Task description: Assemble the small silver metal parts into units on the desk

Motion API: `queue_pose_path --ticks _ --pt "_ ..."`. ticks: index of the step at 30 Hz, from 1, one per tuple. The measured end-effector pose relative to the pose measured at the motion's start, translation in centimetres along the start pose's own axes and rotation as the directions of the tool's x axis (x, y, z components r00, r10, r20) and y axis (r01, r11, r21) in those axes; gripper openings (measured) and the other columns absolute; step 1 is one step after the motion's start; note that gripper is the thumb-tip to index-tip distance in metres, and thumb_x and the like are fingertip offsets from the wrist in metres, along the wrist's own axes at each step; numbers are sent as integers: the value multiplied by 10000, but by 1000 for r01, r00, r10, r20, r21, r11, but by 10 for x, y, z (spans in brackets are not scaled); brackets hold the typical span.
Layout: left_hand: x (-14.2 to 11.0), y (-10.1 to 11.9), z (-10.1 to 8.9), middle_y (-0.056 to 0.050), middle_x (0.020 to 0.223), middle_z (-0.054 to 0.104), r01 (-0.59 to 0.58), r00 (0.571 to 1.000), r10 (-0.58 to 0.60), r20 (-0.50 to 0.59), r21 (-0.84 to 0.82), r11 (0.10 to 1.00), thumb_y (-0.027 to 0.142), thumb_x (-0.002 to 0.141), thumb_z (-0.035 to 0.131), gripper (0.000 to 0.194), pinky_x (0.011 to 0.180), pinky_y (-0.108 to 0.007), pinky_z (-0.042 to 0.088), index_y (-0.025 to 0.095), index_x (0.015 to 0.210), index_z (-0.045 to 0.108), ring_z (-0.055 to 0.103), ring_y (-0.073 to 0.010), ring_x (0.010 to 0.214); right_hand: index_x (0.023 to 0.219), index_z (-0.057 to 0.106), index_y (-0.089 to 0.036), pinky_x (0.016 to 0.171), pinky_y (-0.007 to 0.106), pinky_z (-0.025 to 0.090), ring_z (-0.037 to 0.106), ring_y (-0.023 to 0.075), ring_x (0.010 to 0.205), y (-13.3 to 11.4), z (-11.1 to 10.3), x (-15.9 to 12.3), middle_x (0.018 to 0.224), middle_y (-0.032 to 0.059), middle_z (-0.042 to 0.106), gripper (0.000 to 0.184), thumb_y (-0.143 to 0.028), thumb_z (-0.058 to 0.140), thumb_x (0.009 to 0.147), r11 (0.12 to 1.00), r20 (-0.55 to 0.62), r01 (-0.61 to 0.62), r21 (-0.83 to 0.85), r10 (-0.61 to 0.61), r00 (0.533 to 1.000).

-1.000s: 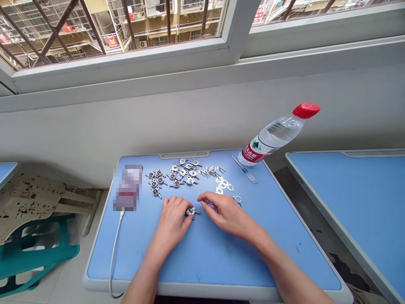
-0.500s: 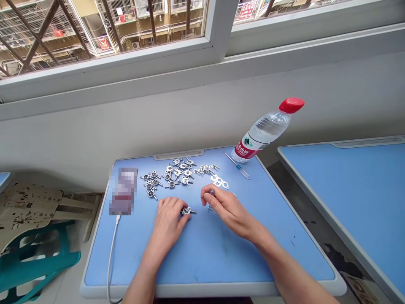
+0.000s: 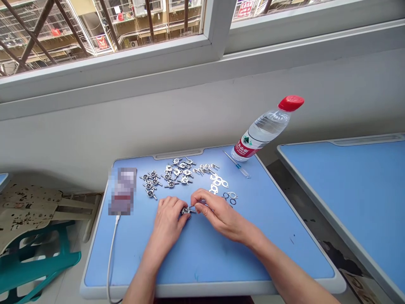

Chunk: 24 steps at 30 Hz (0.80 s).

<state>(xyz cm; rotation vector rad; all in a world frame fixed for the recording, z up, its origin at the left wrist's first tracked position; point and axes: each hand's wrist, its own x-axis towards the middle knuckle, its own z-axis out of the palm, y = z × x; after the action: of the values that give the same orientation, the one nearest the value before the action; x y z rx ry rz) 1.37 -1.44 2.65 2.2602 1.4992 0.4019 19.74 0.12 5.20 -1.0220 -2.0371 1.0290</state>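
My left hand [image 3: 169,217] rests on the blue desk, thumb and fingers closed around a small metal fitting [image 3: 186,210] with a flange and a short stub. Its far side is hidden by the fingers. Close on its right, my right hand [image 3: 215,213] pinches a thin metal piece [image 3: 191,207] whose tip meets the fitting; the fingers cover most of it. Beyond the hands lie several similar metal fittings [image 3: 171,184], small metal parts with stems [image 3: 206,167] and flat silver plates [image 3: 219,181]. Dark rings [image 3: 233,202] lie beside my right hand.
A screwdriver with a clear handle [image 3: 242,169] lies near a red-capped water bottle [image 3: 261,133] at the back right. On the left, a blurred-out phone-like object [image 3: 123,191] has a white cable [image 3: 111,253] running off the front edge. Another blue desk [image 3: 354,181] stands to the right.
My right hand has moved left and slightly down, bringing the thin piece to the fitting. The rings behind it now show. My left hand stays in place.
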Motion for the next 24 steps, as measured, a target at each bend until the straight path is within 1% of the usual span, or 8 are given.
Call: queue_pose_path --ticks 6,9,11,14,16,18,21,24 --pt "0 -2 3 -6 913 624 10 1000 -10 10 18 1000 166 870 636 92 780 -345 380 210 919 571 532 -204 877 878 497 -210 682 287 464 528 153 736 -1 0 0 844 34 580 187 -214 346 988 999 25 -11 -49 12 1000" --pt "0 -2 3 -7 915 624 7 1000 -7 6 20 1000 158 871 633 98 779 -343 379 211 919 567 534 -207 881 897 503 -212 682 285 482 558 152 741 2 3 0 849 30 603 162 -185 366 979 997 10 12 -77 -12 1000" --pt "0 -1 2 -7 919 623 4 1000 -4 2 19 1000 150 870 630 101 780 -344 379 210 919 564 535 -207 883 989 508 -211 697 290 500 596 158 765 5 6 0 870 33 633 140 -160 379 973 993 -31 64 -101 -67 997" --pt "0 0 1 -7 910 617 0 1000 0 8 25 1000 148 868 630 100 778 -346 381 209 914 565 535 -206 877 1166 474 -203 695 298 521 632 165 766 11 13 2 858 38 661 216 -142 380 980 962 -114 194 -193 -219 969" --pt "0 0 1 -8 904 615 -4 1000 3 11 29 1000 151 868 630 97 775 -347 384 211 911 567 536 -208 874 1183 479 -200 664 299 525 634 166 728 13 16 3 818 34 664 228 -141 376 987 924 -138 261 -279 -308 941" --pt "0 -1 1 -10 911 621 -4 1000 3 10 29 1000 151 864 633 98 774 -348 386 211 906 567 539 -211 878 1153 506 -195 635 302 526 631 168 702 14 15 4 799 38 670 211 -149 383 989 898 -140 284 -338 -346 928" --pt "0 -1 2 -12 929 632 -1 1000 1 4 19 1000 147 860 638 106 777 -350 384 211 907 568 543 -214 891 1174 517 -176 640 317 537 640 180 735 12 9 3 827 57 685 238 -149 376 984 903 -111 261 -342 -314 943" --pt "0 -1 2 -11 940 636 0 1000 0 0 0 1000 139 859 636 119 791 -355 384 210 926 568 545 -212 899 1246 493 -163 699 332 553 658 187 841 8 4 2 950 87 693 317 -106 349 970 919 -74 239 -314 -275 959"
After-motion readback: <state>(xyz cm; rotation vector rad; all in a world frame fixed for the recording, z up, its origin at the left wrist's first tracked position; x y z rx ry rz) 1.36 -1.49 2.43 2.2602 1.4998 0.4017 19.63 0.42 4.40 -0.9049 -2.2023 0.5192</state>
